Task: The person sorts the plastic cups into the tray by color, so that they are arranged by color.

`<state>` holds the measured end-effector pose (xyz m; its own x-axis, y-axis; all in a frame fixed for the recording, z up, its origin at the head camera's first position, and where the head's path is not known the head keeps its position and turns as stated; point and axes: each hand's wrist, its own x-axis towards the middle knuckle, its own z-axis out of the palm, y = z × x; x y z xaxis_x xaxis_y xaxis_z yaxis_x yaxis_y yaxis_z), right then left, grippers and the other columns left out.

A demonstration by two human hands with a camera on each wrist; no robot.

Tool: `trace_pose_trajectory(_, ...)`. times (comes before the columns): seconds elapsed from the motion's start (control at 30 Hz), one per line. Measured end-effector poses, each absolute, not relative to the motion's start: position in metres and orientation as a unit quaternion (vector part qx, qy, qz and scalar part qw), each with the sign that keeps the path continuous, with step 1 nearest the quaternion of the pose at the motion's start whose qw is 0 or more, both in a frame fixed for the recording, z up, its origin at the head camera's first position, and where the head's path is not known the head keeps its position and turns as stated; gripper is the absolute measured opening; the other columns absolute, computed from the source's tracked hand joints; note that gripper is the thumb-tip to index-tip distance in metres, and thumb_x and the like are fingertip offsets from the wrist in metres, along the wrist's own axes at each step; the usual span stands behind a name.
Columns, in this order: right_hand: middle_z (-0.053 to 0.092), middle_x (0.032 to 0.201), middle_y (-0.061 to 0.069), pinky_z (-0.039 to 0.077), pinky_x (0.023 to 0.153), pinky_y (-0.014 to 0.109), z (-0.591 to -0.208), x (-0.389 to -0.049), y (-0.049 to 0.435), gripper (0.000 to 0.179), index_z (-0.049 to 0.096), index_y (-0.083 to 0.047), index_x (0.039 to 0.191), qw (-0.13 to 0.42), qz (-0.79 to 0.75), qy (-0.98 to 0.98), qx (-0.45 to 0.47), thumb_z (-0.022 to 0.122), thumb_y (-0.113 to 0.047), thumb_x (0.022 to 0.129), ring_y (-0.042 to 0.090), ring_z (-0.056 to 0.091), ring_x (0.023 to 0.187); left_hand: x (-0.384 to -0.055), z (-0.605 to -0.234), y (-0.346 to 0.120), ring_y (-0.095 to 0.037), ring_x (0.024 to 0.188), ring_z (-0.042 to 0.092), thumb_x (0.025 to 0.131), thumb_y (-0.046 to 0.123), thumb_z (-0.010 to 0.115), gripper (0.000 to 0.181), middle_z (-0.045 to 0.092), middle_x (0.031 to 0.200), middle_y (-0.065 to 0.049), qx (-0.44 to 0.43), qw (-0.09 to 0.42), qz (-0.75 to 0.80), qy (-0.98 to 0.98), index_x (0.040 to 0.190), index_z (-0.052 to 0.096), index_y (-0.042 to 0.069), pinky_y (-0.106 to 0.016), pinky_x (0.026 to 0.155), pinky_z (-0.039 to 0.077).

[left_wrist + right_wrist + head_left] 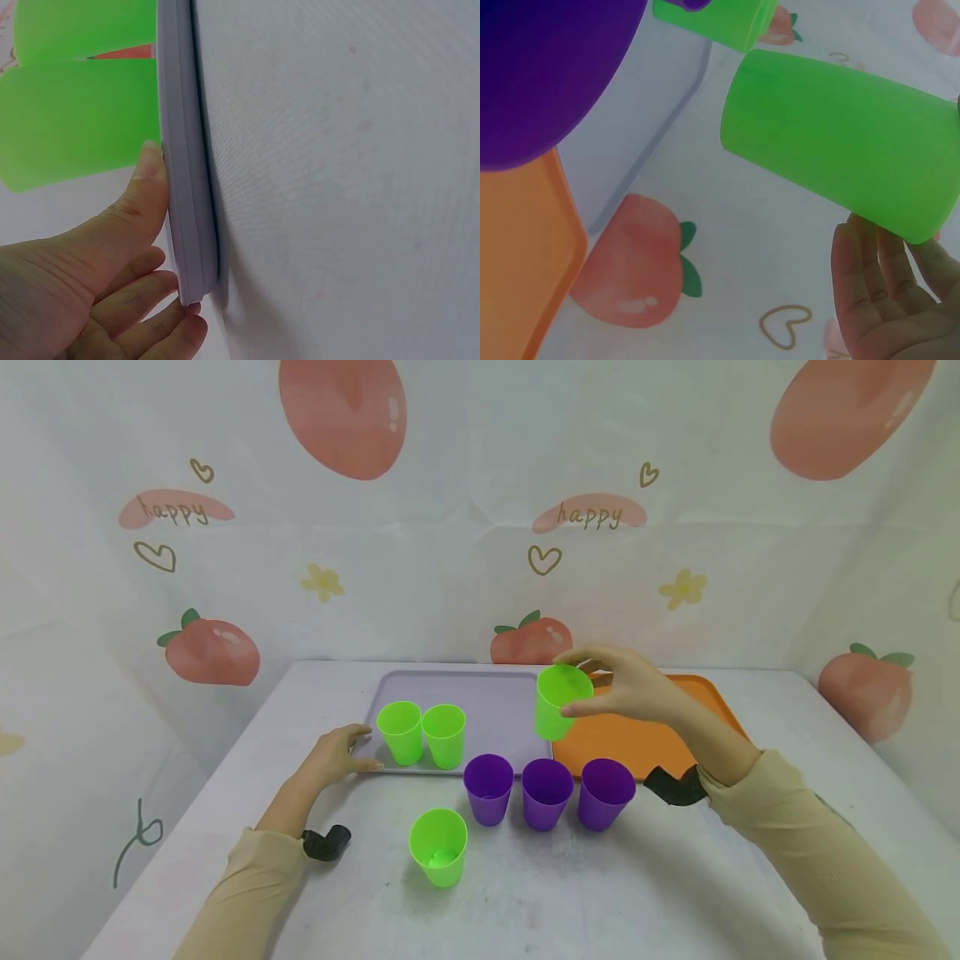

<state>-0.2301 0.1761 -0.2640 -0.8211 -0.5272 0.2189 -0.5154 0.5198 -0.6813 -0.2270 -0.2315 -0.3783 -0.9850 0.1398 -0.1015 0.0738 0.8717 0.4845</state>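
Observation:
My right hand [626, 689] holds a bright green plastic cup [555, 714] upright, raised over where the grey tray [498, 710] meets the orange tray [622, 743]. Its thumb is on the cup's near side and the fingers on the far side, close to the rim. With my left hand [339, 753] I grip the grey tray's front left corner, thumb on the front edge and fingers bent at the side. Two green cups, a left one [405, 743] and a right one [447, 747], stand side by side on the grey tray, close to that thumb.
Three purple cups, left [490, 802], middle [546, 806] and right [597, 806], stand in a row before the trays. Nearer to me, another green cup [442, 868] stands on the white table [570, 902]. Behind the table hangs a printed white cloth [435, 568].

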Motion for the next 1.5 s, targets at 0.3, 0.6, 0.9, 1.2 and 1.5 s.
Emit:
trace_pose_trajectory(0.3,0.061,0.120,0.010,0.054,0.091,0.041,-0.265,-0.244,0.173,0.058,0.057,-0.005,0.122,0.024,-0.380,0.867,-0.321,0.081,-0.018,0.071,0.027,0.060,0.107,-0.226,-0.378,-0.231,-0.048,0.121,0.046,0.076,0.026,0.077,0.073,0.045,0.134,-0.033,0.057,0.069,0.246,0.965,0.132,0.044,-0.007,-0.055,0.099,0.043)
trace_pose_trajectory(0.6,0.062,0.117,0.008,0.054,0.092,0.038,-0.265,-0.257,0.167,0.056,0.058,-0.007,0.120,0.042,-0.369,0.861,-0.348,0.082,-0.019,0.071,0.028,0.059,0.108,-0.227,-0.379,-0.232,-0.048,0.122,0.046,0.076,0.026,0.076,0.073,0.045,0.135,-0.033,0.053,0.070,0.247,0.965,0.133,0.043,-0.007,-0.055,0.100,0.043)
trace_pose_trajectory(0.9,0.057,0.124,0.009,0.051,0.096,0.042,-0.265,-0.268,0.155,0.060,0.056,-0.007,0.124,0.085,-0.347,0.860,-0.364,0.081,-0.022,0.072,0.029,0.057,0.112,-0.228,-0.379,-0.231,-0.047,0.121,0.047,0.075,0.026,0.077,0.074,0.046,0.134,-0.032,0.053,0.070,0.251,0.964,0.132,0.044,-0.007,-0.055,0.100,0.043)
trace_pose_trajectory(1.2,0.056,0.128,0.008,0.050,0.097,0.043,-0.269,-0.279,0.142,0.060,0.054,-0.008,0.127,0.123,-0.332,0.853,-0.384,0.079,-0.021,0.074,0.028,0.054,0.115,-0.228,-0.380,-0.232,-0.047,0.121,0.047,0.076,0.025,0.077,0.073,0.045,0.134,-0.032,0.056,0.070,0.247,0.965,0.132,0.044,-0.007,-0.055,0.100,0.043)
trace_pose_trajectory(1.5,0.058,0.127,0.012,0.050,0.096,0.047,-0.272,-0.286,0.132,0.063,0.052,-0.002,0.128,0.142,-0.318,0.843,-0.409,0.079,-0.021,0.074,0.032,0.057,0.116,-0.228,-0.379,-0.232,-0.047,0.121,0.047,0.076,0.025,0.077,0.073,0.046,0.134,-0.032,0.056,0.069,0.247,0.965,0.132,0.044,-0.007,-0.055,0.100,0.043)
